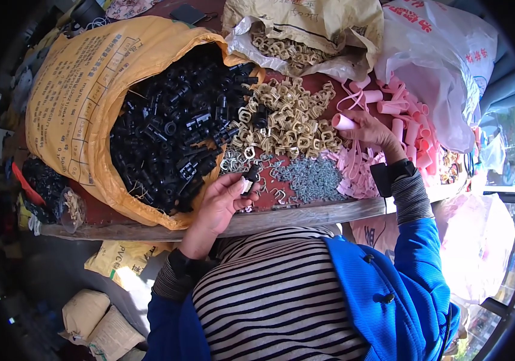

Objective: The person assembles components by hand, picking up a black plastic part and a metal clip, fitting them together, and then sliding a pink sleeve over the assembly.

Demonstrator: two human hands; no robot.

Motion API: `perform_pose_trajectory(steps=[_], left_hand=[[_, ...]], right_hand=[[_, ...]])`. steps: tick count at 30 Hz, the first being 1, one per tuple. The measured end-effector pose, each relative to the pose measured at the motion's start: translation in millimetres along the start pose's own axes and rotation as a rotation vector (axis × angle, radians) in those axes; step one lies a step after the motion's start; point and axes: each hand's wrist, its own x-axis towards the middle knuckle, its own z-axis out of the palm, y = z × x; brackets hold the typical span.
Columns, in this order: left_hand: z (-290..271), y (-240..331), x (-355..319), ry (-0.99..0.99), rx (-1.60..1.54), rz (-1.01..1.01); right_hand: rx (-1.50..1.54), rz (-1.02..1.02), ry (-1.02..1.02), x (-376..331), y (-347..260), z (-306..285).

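Observation:
My left hand (226, 203) is closed on a small black plastic part (251, 174) with a whitish piece against it, above the table's front edge. Farther right, my right hand (370, 129) grips a pink plastic tube (343, 122) lengthwise, its open end facing left. More pink tubes (413, 129) with strap-like tails lie just beyond that hand. Between the hands spreads a pile of beige plastic rings (293, 117). Nearer me lie small grey metal pieces (314, 178), probably screws, beside a heap of flat pink pieces (361, 171).
A large orange woven sack (74, 102) full of black plastic parts (173, 120) lies open at left. Behind stand a paper sack (305, 18) with beige rings and a white plastic bag (438, 54). The wooden table edge (305, 212) runs before my body.

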Motion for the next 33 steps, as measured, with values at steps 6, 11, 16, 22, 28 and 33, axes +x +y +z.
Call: perform_pose_trajectory(steps=[6, 11, 16, 22, 28, 33], left_hand=[[1, 2, -1, 0.005, 0.007, 0.005], [3, 2, -2, -0.002, 0.012, 0.006], [5, 1, -1, -0.008, 0.025, -0.002], [4, 3, -2, -0.014, 0.019, 0.010], [3, 4, -3, -0.002, 0.012, 0.014], [6, 5, -1, -0.038, -0.001, 0.019]], right_hand=[[-0.158, 0.066, 0.074, -32, 5, -15], [-0.150, 0.173, 0.087, -67, 5, -20], [-0.126, -0.031, 0.471, -74, 23, -30], [-0.679, 0.049, 0.436, -59, 4, -34], [-0.559, 0.195, 0.175, -78, -13, -20], [-0.305, 0.081, 0.300, -83, -34, -3]])
